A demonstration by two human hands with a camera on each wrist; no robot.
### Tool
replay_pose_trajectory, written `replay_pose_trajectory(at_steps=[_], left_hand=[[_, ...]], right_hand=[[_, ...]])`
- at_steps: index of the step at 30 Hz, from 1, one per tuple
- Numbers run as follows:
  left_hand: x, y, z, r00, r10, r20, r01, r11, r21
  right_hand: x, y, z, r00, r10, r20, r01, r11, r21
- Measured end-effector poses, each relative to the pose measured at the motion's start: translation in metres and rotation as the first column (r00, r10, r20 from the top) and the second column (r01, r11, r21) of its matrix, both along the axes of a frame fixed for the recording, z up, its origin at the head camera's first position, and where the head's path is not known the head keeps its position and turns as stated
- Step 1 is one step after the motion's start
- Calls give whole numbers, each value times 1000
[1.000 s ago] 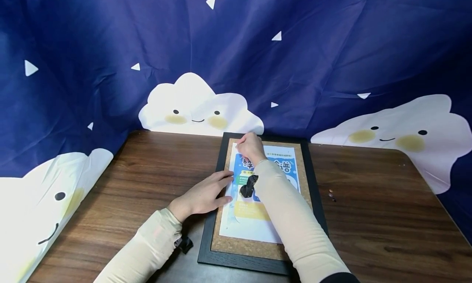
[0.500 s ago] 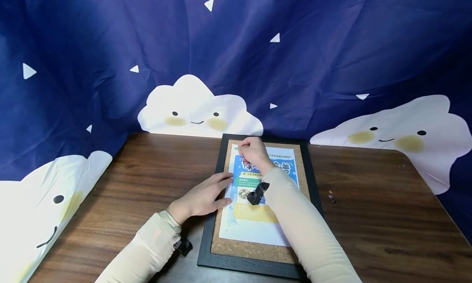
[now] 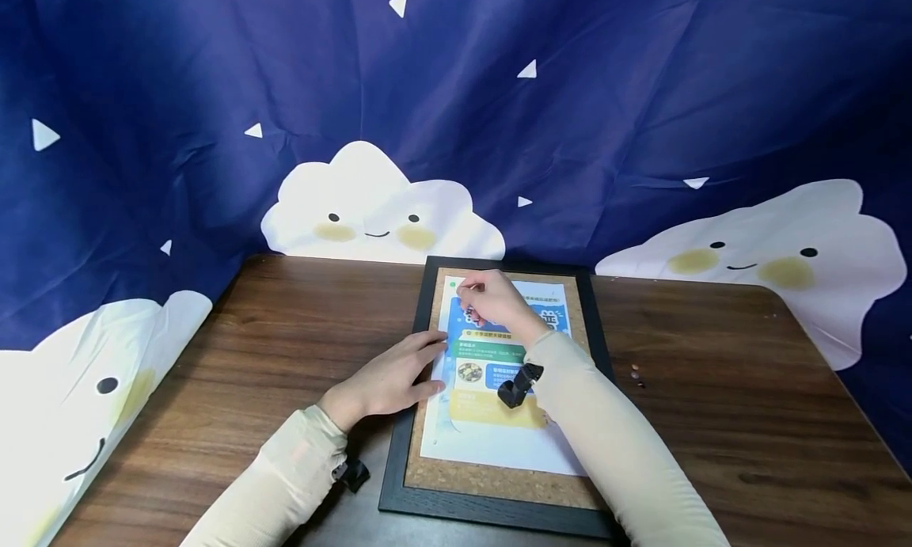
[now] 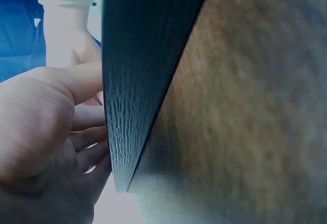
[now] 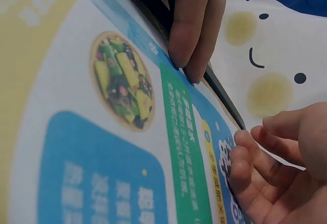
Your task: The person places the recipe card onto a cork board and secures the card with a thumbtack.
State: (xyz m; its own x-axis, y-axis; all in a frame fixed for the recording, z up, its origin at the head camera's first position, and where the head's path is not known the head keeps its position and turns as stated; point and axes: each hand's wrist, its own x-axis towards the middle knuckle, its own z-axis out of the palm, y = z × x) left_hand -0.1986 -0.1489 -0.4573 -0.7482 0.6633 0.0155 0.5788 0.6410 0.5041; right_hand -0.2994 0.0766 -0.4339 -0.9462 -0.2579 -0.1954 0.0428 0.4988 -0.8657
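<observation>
On the board (image 3: 492,510), I see the poster (image 3: 480,408) running lengthwise away beneath my right hand (image 3: 495,300), loosely curled and apparently empty beside the green dot (image 3: 452,284), while my left hand (image 3: 385,382) rests straight-fingered at its left edge.

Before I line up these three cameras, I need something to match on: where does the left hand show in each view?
Head: left hand below and slightly left of centre.
Left wrist: left hand large at the left edge, fingers partly hidden by the frame's side.
Right wrist: only fingers of the left hand, at the top, right of centre.
Shared landmark: the black frame, seen in all three.
</observation>
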Motion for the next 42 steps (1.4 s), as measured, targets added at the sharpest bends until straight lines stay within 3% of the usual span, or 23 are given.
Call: replay_pose_trajectory(at_steps=[1,6,18,29,36,42], left_hand=[[3,2,6,1000,5,12,-5,1000,-5],[6,4,14,1000,17,-10,-17,998,-63],[8,4,15,1000,19,-2,-19,998,-67],[8,4,14,999,35,18,-34,996,-86],[7,5,15,1000,28,-3,-28,996,-81],[7,4,14,1000,30,3,-29,996,-89]], right_hand=[[2,2,2,1000,19,-9,-18,1000,12],[13,13,9,993,89,-77,-82,993,83],[42,52,19,970,142,-196,-110,980,165],[64,82,25,966,125,-227,-82,978,192],[79,104,27,943,113,-314,-50,978,202],[93,122,25,946,90,-312,-25,978,207]])
